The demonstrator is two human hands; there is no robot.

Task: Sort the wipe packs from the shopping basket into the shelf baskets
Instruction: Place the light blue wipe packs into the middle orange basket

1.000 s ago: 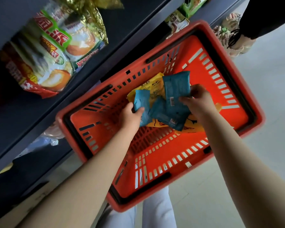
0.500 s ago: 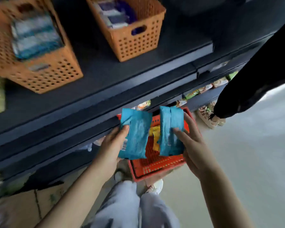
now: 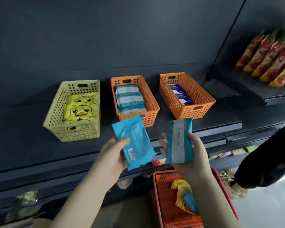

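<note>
**Two blue wipe packs held up before the shelf baskets**

We see both hands raised in front of the dark shelf (image 3: 212,127), each holding one pack.

- The left hand (image 3: 113,155) grips the left blue pack (image 3: 133,142). The thumb lies across its face and the fingers are behind. The pack is tilted, back side to us, with a barcode near its lower end.
- The top corner of that pack overlaps the front wall of the middle orange basket (image 3: 152,102) in our view. We cannot tell if they touch.
- The right hand (image 3: 196,155) clamps the right blue pack (image 3: 178,140) by its edges. The pack is nearly upright and a white band runs down its face.
- The two packs are near each other but apart.

Three baskets sit in a row on the shelf:

- The yellow basket (image 3: 56,109) holds duck packs (image 3: 79,109).
- The middle orange basket holds stacked light blue packs (image 3: 130,99).
- The right orange basket (image 3: 197,94) holds dark blue packs (image 3: 179,94).

The red shopping basket (image 3: 164,203) sits low, under the right forearm. A yellow pack (image 3: 181,191) and a small blue pack (image 3: 190,203) lie in it.

Snack bags (image 3: 270,60) stand on the upper right shelf. Another person in black (image 3: 270,158) is at the right edge.
</note>
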